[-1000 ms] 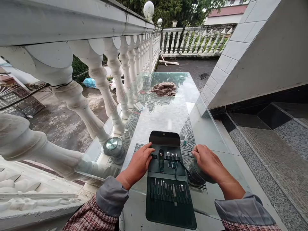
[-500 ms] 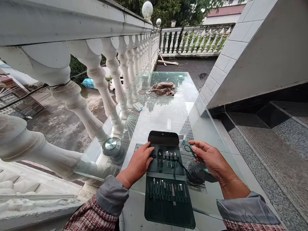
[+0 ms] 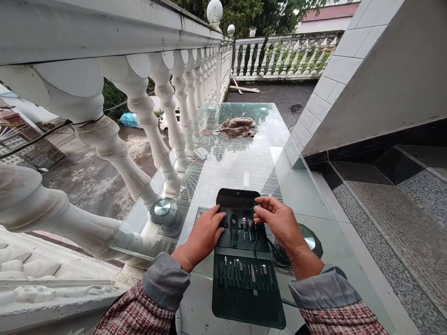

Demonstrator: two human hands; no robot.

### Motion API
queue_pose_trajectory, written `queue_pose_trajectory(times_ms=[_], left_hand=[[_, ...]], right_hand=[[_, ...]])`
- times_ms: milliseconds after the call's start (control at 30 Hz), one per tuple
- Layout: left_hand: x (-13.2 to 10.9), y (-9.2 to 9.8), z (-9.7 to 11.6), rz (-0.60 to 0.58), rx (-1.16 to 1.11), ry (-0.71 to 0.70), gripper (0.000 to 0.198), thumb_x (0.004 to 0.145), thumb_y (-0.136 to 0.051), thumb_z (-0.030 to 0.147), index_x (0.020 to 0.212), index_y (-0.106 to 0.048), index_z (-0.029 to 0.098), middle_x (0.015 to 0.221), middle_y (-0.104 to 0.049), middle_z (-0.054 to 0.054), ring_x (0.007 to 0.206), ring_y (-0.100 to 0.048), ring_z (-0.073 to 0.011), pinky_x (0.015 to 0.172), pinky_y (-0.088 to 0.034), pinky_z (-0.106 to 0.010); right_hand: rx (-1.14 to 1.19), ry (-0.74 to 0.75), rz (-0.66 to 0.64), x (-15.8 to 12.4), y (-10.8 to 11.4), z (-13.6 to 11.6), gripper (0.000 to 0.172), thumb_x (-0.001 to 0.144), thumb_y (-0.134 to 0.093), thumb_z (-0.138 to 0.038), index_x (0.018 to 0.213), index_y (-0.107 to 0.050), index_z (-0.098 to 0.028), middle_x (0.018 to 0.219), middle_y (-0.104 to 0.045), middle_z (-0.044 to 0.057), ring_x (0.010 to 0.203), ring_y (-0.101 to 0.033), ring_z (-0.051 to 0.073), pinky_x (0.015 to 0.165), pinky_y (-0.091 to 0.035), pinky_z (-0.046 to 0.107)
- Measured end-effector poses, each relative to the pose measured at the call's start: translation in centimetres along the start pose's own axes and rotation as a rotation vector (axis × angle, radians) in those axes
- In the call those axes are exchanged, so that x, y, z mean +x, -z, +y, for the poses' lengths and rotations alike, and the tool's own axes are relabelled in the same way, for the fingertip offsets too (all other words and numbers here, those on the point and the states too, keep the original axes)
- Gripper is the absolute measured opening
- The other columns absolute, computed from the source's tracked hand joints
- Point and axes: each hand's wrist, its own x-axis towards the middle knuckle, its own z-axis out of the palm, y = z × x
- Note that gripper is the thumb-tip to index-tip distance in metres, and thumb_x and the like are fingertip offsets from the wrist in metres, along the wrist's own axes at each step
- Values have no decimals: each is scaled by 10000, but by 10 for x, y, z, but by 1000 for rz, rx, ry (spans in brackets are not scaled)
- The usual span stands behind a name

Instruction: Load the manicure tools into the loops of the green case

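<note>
A dark green manicure case (image 3: pixel 249 304) lies unfolded on the glass table. Its lower panel holds several slim metal tools (image 3: pixel 244 272) in loops. On the upper panel are nail clippers (image 3: pixel 246 229) and a larger tool with a dark green handle (image 3: pixel 233 230). My left hand (image 3: pixel 206 232) rests on the case's left edge, fingers stretched out and apart. Over the upper right part of the case, my right hand (image 3: pixel 277 221) pinches small green-handled scissors (image 3: pixel 250 204). One finger ring shows; the rest is mostly hidden by fingers.
A crumpled brown cloth (image 3: pixel 238 127) and a small white box (image 3: pixel 200 153) lie farther along the glass table (image 3: pixel 240 163). A white balustrade (image 3: pixel 139 107) runs along the left. Stone steps (image 3: pixel 387 209) rise on the right.
My right hand has moved left with the scissors, from beside the case to over its upper panel. My left hand stays at the case's left edge.
</note>
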Motion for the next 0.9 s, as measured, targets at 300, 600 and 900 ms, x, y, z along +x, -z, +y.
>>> queue_pose_trajectory(times_ms=[300, 600, 900], left_hand=[[1, -3, -1, -15, 9, 15, 390, 791, -589, 111, 1166, -510, 185, 1346, -434, -122, 1185, -467, -268, 998, -403, -452], [0, -7, -5, -17, 26, -6, 404, 803, -584, 122, 1195, -497, 162, 1340, -432, -134, 1198, -445, -270, 1007, -391, -434], [0, -7, -4, -18, 34, -6, 409, 802, -592, 122, 1197, -494, 165, 1343, -430, -131, 1197, -446, -271, 1005, -396, -436]], right_hand=[[-67, 62, 51, 17, -20, 9, 381, 565, -707, -371, 866, -604, -160, 664, -589, -27, 561, -584, 112, 539, -541, 273], [-97, 72, 79, 26, -22, 17, 310, 575, -691, -316, 833, -617, -161, 621, -584, -34, 539, -583, 112, 509, -540, 267], [-116, 10, 54, 25, -21, 17, 232, 640, -652, -219, 860, -642, -145, 682, -638, -6, 528, -601, 101, 525, -539, 250]])
